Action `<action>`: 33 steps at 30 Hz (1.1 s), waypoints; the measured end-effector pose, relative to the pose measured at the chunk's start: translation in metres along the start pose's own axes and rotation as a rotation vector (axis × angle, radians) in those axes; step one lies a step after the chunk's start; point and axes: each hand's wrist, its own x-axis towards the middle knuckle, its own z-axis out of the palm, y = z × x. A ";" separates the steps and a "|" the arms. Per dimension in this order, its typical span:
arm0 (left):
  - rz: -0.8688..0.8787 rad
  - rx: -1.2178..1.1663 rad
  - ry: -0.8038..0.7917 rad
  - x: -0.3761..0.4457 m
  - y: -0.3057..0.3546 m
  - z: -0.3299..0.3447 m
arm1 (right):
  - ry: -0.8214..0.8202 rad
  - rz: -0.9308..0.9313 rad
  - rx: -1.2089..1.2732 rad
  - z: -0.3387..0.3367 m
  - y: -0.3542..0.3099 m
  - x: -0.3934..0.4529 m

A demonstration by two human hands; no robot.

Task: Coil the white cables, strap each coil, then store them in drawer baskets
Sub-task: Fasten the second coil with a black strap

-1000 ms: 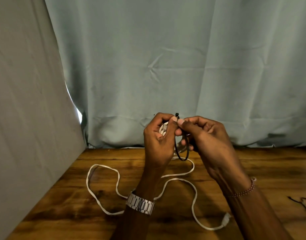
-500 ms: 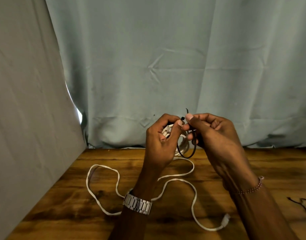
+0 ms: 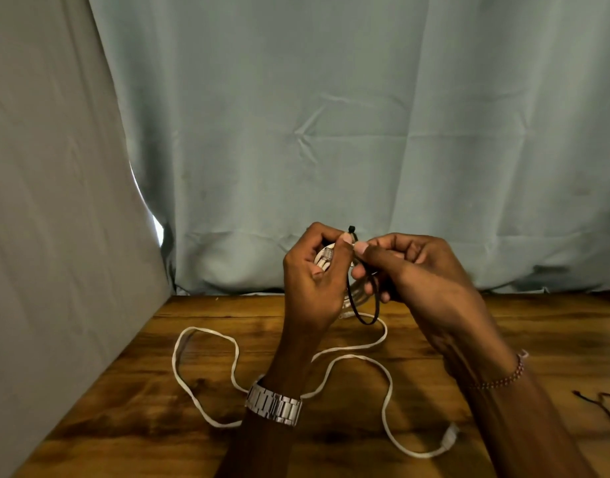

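1. Head view: the left hand (image 3: pixel 313 277) was closed around a small white cable coil (image 3: pixel 326 258), held up above the wooden table (image 3: pixel 207 307).
2. The right hand (image 3: pixel 410 267) pinched a black zip tie (image 3: pixel 363 317) – its loop hung under the coil.
3. The rest of the white cable (image 3: pixel 388 391) lay loose on the table – its plug (image 3: pixel 450 438) near the right arm.
4. More black ties (image 3: pixel 603 403) lay at the table's right edge.

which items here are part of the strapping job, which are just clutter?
In the job:
- left hand, holding the white cable coil
- right hand, closing the black cable tie
- loose white cable on the wooden table

Lying about:
- spare black ties, right edge
- blue-grey curtain
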 end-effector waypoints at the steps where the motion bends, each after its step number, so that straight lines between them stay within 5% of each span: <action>1: 0.004 0.003 -0.003 0.000 0.000 0.000 | 0.005 -0.002 0.001 0.000 0.000 0.000; 33: 0.042 0.025 -0.050 -0.001 0.003 -0.002 | -0.008 0.040 -0.008 -0.002 0.000 0.000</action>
